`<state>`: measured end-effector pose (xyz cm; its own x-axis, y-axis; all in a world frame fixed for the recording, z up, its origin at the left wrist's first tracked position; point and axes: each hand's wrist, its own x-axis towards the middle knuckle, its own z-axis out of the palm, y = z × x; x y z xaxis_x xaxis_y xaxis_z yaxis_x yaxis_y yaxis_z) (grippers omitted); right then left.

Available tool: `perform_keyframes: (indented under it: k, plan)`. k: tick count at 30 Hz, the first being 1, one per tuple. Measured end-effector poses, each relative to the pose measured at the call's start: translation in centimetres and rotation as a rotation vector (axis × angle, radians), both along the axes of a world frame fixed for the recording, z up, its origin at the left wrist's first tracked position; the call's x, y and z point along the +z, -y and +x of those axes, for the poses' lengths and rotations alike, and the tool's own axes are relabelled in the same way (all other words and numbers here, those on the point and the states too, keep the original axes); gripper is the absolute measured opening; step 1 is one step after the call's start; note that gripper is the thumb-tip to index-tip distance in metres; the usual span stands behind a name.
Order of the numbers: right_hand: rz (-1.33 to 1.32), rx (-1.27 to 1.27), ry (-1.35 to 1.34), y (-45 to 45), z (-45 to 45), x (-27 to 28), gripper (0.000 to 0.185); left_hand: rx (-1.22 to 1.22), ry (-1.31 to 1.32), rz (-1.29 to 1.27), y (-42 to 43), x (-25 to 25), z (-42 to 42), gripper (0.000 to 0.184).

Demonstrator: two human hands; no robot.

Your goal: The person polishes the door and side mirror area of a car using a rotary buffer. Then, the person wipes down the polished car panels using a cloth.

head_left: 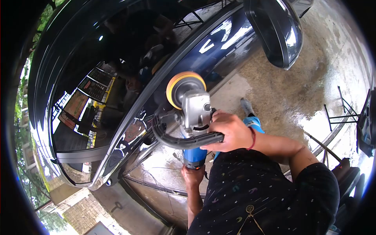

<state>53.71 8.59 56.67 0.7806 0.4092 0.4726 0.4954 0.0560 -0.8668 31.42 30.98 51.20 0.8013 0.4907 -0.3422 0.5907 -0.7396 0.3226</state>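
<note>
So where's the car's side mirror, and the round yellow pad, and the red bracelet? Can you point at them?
Side mirror (273,33): head view, middle of its dark casing.
Yellow pad (169,93): head view, its left edge.
Red bracelet (254,138): head view, the band across the wrist.

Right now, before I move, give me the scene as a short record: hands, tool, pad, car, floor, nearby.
Right hand: closed on the black loop handle
Left hand: gripping the blue body at its rear end
Tool: polisher with a metal head
Pad: round, yellow-edged, at the car's dark side panel; firm contact cannot be confirmed
Car: glossy and dark, with reflections; side mirror beyond the pad
Floor: concrete, wet in patches
Nearby: thin-legged black stand on the right
</note>
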Motion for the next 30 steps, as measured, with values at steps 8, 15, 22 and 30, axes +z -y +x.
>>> perform_keyframes:
  k: [8, 15, 22, 30]
  plan:
    - [-0.079, -0.102, -0.027, 5.2, 4.2, 1.5, 0.032, -0.002, -0.027, -0.09, 4.9, 2.9, 6.7, 0.046]
    - [-0.141, -0.016, 0.019, 2.3, 3.2, 3.3, 0.036, 0.0, -0.036, -0.24, 3.8, 1.4, 2.2, 0.046]
    - [-0.213, 0.203, 0.068, -5.5, -0.3, 3.9, 0.043, 0.257, 0.048, -0.305, 1.6, 0.9, -5.6, 0.028]
    - [-0.19, 0.23, 0.072, -6.9, -0.2, 4.2, 0.044, 0.264, 0.076, -0.316, 1.2, 1.9, -5.6, 0.022]
